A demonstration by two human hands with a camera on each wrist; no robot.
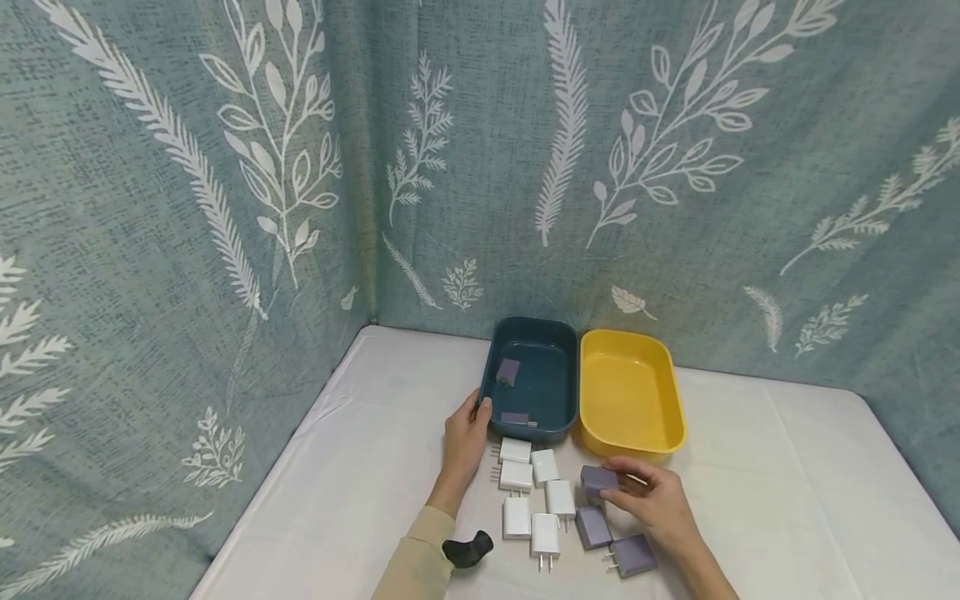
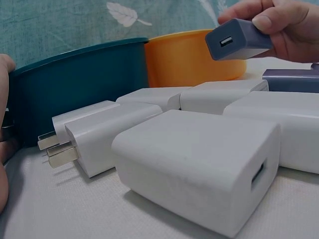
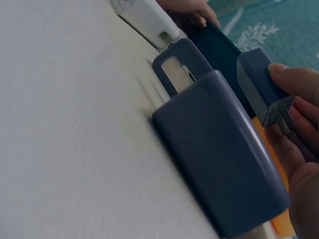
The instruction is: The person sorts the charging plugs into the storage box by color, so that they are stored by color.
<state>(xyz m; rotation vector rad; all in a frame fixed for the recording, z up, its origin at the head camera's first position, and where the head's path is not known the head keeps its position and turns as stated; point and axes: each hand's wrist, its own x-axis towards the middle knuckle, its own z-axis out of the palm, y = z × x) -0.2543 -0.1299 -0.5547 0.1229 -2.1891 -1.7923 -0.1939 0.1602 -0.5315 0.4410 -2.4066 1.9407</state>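
My right hand pinches a purple-grey USB wall charger between thumb and fingers, lifted above the table near the yellow bin's front. In the right wrist view the prongs of this charger face back toward the palm. My left hand holds the dark teal bin at its front left corner. Two purple-grey chargers lie inside that bin. Two more purple-grey chargers lie on the table below my right hand. Several white chargers lie between my hands.
A yellow bin stands to the right of the teal one, close beside it. White cloth covers the table. Behind and to the left hangs a green leaf-patterned curtain. A black strap piece sits at my left wrist.
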